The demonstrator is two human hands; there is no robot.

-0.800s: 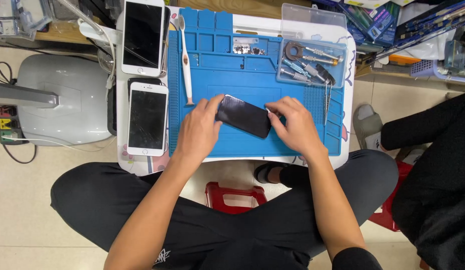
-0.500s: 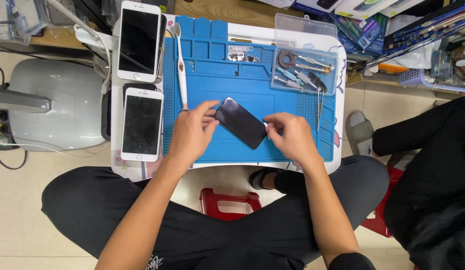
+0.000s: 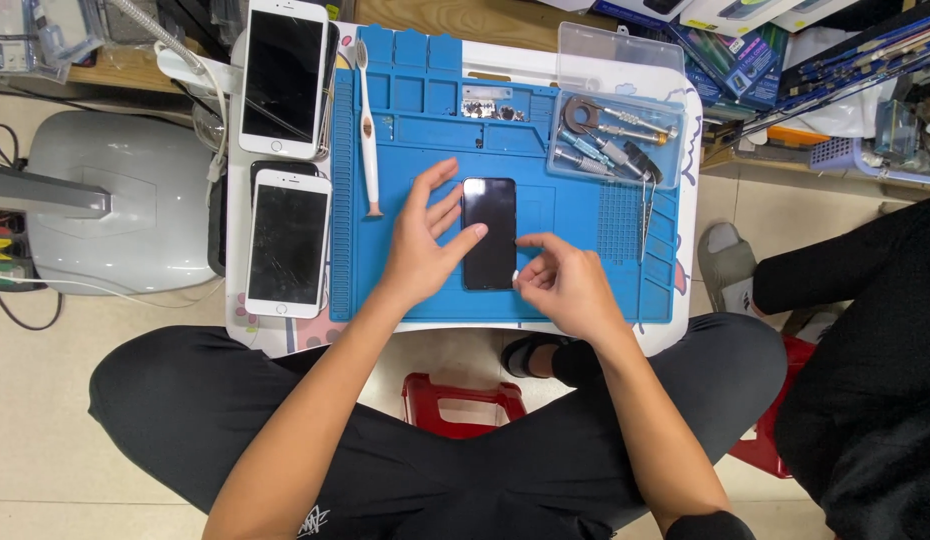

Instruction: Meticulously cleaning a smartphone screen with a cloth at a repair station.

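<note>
A black phone [image 3: 489, 225] lies upright on the blue work mat [image 3: 575, 270], screen side dark. My left hand [image 3: 422, 245] rests on the mat at the phone's left edge, fingers spread, with fingertips touching that edge. My right hand [image 3: 559, 283] is at the phone's lower right corner, fingers curled, thumb and forefinger pinching at the corner. Whether it holds a small tool is too small to tell.
Two white phones [image 3: 282, 75] [image 3: 286, 242] lie left of the mat, next to a white brush [image 3: 368, 125]. A clear tray of screwdrivers and tweezers [image 3: 615, 140] sits at the mat's upper right. Another person's dark-clothed leg [image 3: 855, 280] is at the right. A red stool [image 3: 460, 400] stands below.
The phone has been turned from a tilted pose to upright on the mat. My left hand has opened beside it and my right hand has moved to its lower corner.
</note>
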